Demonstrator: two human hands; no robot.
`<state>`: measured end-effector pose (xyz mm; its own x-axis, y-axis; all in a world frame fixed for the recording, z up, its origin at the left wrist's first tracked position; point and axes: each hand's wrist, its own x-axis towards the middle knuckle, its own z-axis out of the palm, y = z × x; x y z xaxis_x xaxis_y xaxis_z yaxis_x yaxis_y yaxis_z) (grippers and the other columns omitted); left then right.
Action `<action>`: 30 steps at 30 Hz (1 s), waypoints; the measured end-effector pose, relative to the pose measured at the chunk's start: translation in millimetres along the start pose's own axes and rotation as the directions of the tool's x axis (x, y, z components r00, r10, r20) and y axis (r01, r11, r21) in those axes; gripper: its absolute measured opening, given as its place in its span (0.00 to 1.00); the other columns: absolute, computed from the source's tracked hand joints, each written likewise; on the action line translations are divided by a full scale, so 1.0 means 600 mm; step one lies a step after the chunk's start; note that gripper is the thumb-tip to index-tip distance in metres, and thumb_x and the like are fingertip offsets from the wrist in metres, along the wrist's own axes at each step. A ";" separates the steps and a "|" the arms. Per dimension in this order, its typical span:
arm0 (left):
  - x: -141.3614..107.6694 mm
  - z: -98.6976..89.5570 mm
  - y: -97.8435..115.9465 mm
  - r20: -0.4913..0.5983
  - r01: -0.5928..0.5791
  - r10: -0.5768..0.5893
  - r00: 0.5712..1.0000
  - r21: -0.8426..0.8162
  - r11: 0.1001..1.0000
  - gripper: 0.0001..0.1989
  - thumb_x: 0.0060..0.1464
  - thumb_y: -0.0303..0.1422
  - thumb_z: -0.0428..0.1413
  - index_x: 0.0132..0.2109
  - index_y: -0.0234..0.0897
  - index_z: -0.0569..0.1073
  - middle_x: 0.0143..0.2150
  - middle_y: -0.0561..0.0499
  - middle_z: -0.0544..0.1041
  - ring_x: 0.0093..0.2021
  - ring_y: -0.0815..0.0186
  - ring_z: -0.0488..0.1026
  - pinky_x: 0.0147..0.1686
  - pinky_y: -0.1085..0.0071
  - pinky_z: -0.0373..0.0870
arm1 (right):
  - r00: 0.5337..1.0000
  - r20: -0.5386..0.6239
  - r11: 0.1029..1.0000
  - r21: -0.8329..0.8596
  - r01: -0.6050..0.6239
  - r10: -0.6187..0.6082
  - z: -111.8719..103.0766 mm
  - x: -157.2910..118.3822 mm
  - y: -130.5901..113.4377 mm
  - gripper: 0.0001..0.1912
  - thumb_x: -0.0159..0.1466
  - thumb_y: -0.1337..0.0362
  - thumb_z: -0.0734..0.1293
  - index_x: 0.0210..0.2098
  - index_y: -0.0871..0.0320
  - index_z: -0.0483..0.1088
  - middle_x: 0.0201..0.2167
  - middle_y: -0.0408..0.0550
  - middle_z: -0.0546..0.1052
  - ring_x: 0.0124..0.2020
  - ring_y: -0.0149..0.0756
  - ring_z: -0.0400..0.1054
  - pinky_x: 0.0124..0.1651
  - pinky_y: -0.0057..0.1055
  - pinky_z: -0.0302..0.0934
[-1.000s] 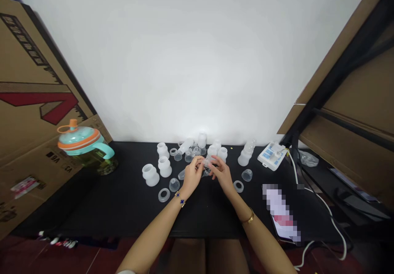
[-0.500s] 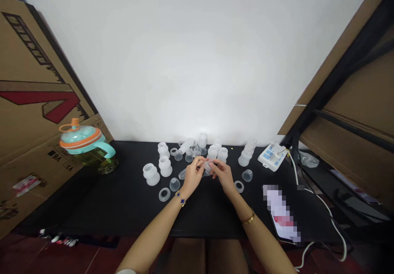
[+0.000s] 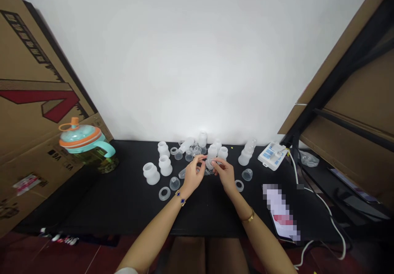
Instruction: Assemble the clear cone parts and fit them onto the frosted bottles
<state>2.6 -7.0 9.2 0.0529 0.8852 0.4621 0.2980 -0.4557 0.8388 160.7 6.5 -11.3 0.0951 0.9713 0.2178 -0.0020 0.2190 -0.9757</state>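
Observation:
My right hand (image 3: 226, 174) pinches a small translucent round bottle part (image 3: 209, 164) between thumb and fingers; its exact kind is too small to tell. Just left of it, my left hand (image 3: 193, 174) has thumb and fingers apart with nothing visible between them. White small bottles (image 3: 212, 151) stand behind the hands. Below the left hand lie a clear dome cap (image 3: 175, 183) and a translucent collar ring (image 3: 164, 193). Another clear cap (image 3: 247, 174) and a ring (image 3: 239, 185) lie right of my right hand. Something clear under the fingers is partly hidden.
Several white bottles (image 3: 151, 173) stand at left on the black table (image 3: 129, 200). An assembled bottle (image 3: 247, 153) stands at right, near a white plastic case (image 3: 272, 156). A phone (image 3: 280, 212), white cable (image 3: 326, 208) and large tea jug (image 3: 89, 148) flank the work area.
My left fingers have come off the translucent part and spread apart. It stays in my right hand, turned to show a rounder face.

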 end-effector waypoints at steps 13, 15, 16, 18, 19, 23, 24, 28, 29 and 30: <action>-0.002 0.010 -0.015 0.038 -0.082 0.076 0.996 0.191 0.978 0.21 0.55 0.33 0.61 0.56 0.42 0.71 0.54 0.46 0.77 0.49 0.59 0.75 0.38 0.67 0.77 | 0.994 -0.029 0.992 -0.077 0.099 -0.101 0.003 -0.007 -0.010 0.20 0.57 0.46 0.73 0.40 0.55 0.79 0.38 0.49 0.80 0.25 0.34 0.71 0.24 0.30 0.66; -0.002 0.012 -0.019 0.034 -0.086 0.081 0.996 0.211 0.974 0.22 0.55 0.33 0.61 0.57 0.42 0.70 0.54 0.46 0.77 0.49 0.59 0.75 0.38 0.67 0.77 | 0.992 -0.034 0.988 -0.104 0.115 -0.119 0.004 -0.008 -0.010 0.20 0.57 0.46 0.73 0.40 0.55 0.79 0.40 0.49 0.80 0.25 0.34 0.71 0.24 0.30 0.67; -0.002 0.013 -0.021 0.032 -0.087 0.082 0.996 0.219 0.972 0.23 0.55 0.32 0.61 0.57 0.42 0.70 0.54 0.46 0.77 0.50 0.59 0.75 0.38 0.67 0.77 | 0.991 -0.036 0.986 -0.119 0.121 -0.126 0.005 -0.009 -0.009 0.20 0.57 0.46 0.73 0.40 0.55 0.79 0.41 0.49 0.80 0.25 0.34 0.70 0.24 0.29 0.67; -0.002 0.014 -0.024 0.034 -0.089 0.083 0.996 0.229 0.969 0.22 0.55 0.33 0.61 0.57 0.42 0.70 0.53 0.46 0.77 0.49 0.59 0.75 0.38 0.67 0.77 | 0.990 -0.044 0.981 -0.144 0.128 -0.136 0.006 -0.009 -0.009 0.20 0.58 0.46 0.72 0.40 0.55 0.79 0.41 0.50 0.80 0.25 0.33 0.70 0.24 0.29 0.67; -0.002 0.014 -0.024 0.034 -0.087 0.082 0.996 0.234 0.968 0.22 0.55 0.33 0.61 0.56 0.41 0.70 0.53 0.46 0.77 0.49 0.59 0.75 0.38 0.67 0.77 | 0.989 -0.043 0.980 -0.153 0.131 -0.139 0.006 -0.010 -0.009 0.20 0.58 0.46 0.72 0.40 0.55 0.79 0.41 0.50 0.80 0.25 0.33 0.70 0.25 0.29 0.67; -0.002 0.012 -0.020 0.039 -0.082 0.074 0.996 0.251 0.965 0.19 0.56 0.34 0.60 0.54 0.41 0.71 0.50 0.47 0.78 0.47 0.60 0.75 0.38 0.68 0.76 | 0.989 -0.026 0.977 -0.160 0.141 -0.147 0.006 -0.011 -0.010 0.19 0.59 0.47 0.71 0.40 0.55 0.78 0.41 0.49 0.79 0.26 0.33 0.70 0.26 0.29 0.67; -0.002 0.012 -0.017 0.042 -0.083 0.074 0.996 0.252 0.964 0.18 0.56 0.35 0.60 0.54 0.41 0.72 0.49 0.47 0.78 0.47 0.60 0.75 0.38 0.68 0.76 | 0.989 -0.022 0.977 -0.157 0.142 -0.147 0.006 -0.011 -0.010 0.19 0.60 0.47 0.71 0.40 0.55 0.78 0.41 0.49 0.79 0.26 0.33 0.70 0.26 0.29 0.67; -0.003 0.013 -0.013 0.038 -0.083 0.076 0.996 0.243 0.967 0.18 0.57 0.36 0.60 0.54 0.41 0.72 0.49 0.46 0.78 0.47 0.59 0.75 0.38 0.68 0.76 | 0.993 -0.018 0.984 -0.136 0.115 -0.118 0.006 -0.011 -0.008 0.20 0.60 0.47 0.71 0.42 0.56 0.78 0.37 0.49 0.80 0.26 0.34 0.71 0.25 0.29 0.66; -0.003 0.013 -0.013 0.033 -0.077 0.071 0.997 0.240 0.968 0.18 0.57 0.37 0.60 0.54 0.41 0.72 0.49 0.46 0.78 0.47 0.59 0.76 0.38 0.68 0.76 | 0.994 -0.022 0.987 -0.121 0.107 -0.110 0.005 -0.011 -0.008 0.21 0.61 0.46 0.70 0.44 0.56 0.77 0.37 0.49 0.80 0.26 0.35 0.71 0.25 0.29 0.66; -0.003 0.013 -0.014 0.025 -0.068 0.064 0.998 0.237 0.969 0.18 0.57 0.37 0.60 0.54 0.40 0.72 0.49 0.46 0.78 0.47 0.59 0.76 0.38 0.68 0.76 | 0.994 -0.034 0.989 -0.107 0.104 -0.108 0.003 -0.011 -0.007 0.22 0.61 0.46 0.70 0.45 0.56 0.77 0.39 0.50 0.80 0.26 0.34 0.71 0.25 0.29 0.66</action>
<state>7.3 -3.7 -1.0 0.0958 0.8562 0.5077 0.5114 -0.4799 0.7128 158.1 -0.5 -8.4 0.1283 0.9383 0.3211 0.1143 0.3076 -0.9446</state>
